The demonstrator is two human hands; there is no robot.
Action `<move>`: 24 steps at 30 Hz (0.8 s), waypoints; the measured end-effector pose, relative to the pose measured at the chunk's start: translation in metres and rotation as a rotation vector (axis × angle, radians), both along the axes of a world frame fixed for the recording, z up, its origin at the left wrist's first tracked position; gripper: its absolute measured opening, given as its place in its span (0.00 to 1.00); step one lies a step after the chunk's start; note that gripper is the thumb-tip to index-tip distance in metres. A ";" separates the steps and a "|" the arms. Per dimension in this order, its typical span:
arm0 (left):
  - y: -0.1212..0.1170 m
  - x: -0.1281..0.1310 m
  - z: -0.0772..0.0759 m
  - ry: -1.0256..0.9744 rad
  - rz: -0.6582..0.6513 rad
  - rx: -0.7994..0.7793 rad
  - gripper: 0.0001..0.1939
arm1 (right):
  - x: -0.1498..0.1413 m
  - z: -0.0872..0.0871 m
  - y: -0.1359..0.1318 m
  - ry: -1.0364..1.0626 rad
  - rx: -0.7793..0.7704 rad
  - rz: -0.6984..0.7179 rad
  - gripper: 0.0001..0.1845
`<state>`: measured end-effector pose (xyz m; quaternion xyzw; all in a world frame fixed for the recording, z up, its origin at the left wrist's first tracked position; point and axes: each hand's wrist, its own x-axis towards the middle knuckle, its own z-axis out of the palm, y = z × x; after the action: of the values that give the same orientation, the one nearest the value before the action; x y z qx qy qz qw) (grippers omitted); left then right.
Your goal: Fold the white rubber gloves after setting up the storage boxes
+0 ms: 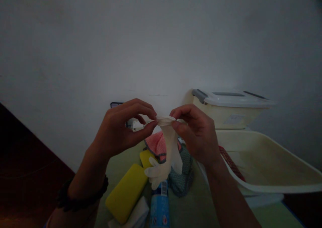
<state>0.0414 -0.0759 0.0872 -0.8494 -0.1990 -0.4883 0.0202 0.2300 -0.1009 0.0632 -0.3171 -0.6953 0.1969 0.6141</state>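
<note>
A thin white disposable glove (169, 147) hangs between my hands, its cuff uppermost and its fingers dangling toward the table. My left hand (125, 125) pinches the left side of the cuff between thumb and fingertips. On the opposite side, my right hand (196, 130) grips the cuff in the same way. Beneath the glove's fingers lies a blue container (159, 208) with a barcode. Behind the glove are a pink cloth (156, 142) with a grey edge and a grey-green cloth (184, 171).
Yellow sponges (127, 192) and a white cloth (139, 213) lie on the green table (198, 208). At right stand a large cream basin (266, 161) with a red item (231, 162) by its left side and a lidded box (226, 115). A phone-like device (116, 104) is behind my left hand.
</note>
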 end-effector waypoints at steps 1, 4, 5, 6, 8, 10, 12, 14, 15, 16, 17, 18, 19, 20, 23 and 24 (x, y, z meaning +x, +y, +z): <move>0.000 0.000 0.000 0.005 0.000 0.004 0.04 | 0.000 0.000 0.000 -0.003 0.001 -0.002 0.04; -0.001 -0.001 0.001 0.021 -0.005 0.011 0.05 | 0.000 0.000 0.000 -0.012 0.007 -0.003 0.04; -0.001 -0.002 0.001 0.029 -0.009 0.004 0.05 | 0.000 0.000 0.000 -0.015 0.006 -0.002 0.04; -0.001 -0.002 0.000 0.038 -0.012 -0.008 0.05 | 0.000 0.000 0.000 -0.016 0.006 0.001 0.04; -0.001 -0.003 0.000 0.055 -0.013 -0.043 0.06 | -0.001 0.000 0.000 -0.011 0.007 0.005 0.04; 0.000 -0.003 0.000 0.069 -0.007 -0.082 0.07 | -0.001 0.000 0.000 -0.012 0.006 0.010 0.04; 0.000 -0.003 0.000 0.083 0.010 -0.120 0.06 | -0.001 0.001 0.000 -0.020 0.002 0.010 0.04; -0.001 -0.003 0.000 0.098 0.046 -0.154 0.04 | -0.001 0.001 0.000 -0.030 -0.005 0.015 0.04; -0.002 -0.003 0.001 0.103 0.067 -0.168 0.04 | 0.000 0.001 0.001 -0.034 -0.008 0.018 0.03; -0.002 -0.003 0.001 0.105 0.085 -0.177 0.03 | 0.000 0.001 0.001 -0.038 -0.012 0.022 0.03; -0.003 -0.003 0.001 0.105 0.098 -0.185 0.02 | 0.000 0.001 0.001 -0.040 -0.017 0.025 0.03; -0.003 -0.004 0.002 0.104 0.105 -0.192 0.02 | 0.000 0.000 0.002 -0.037 -0.022 0.026 0.03; -0.003 -0.004 0.002 0.103 0.108 -0.197 0.02 | 0.000 0.000 0.002 -0.030 -0.026 0.027 0.03; -0.003 -0.005 0.002 0.106 0.107 -0.203 0.02 | 0.000 -0.001 0.003 -0.022 -0.033 0.028 0.04; -0.003 -0.006 0.002 0.126 0.083 -0.227 0.02 | 0.000 -0.002 0.003 -0.002 -0.050 0.037 0.04; -0.004 -0.006 0.001 0.123 0.071 -0.236 0.02 | -0.001 -0.003 0.003 0.000 -0.054 0.039 0.04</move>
<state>0.0353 -0.0794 0.0886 -0.8668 -0.2834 -0.4073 -0.0506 0.2294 -0.0976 0.0607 -0.3198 -0.6959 0.2275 0.6015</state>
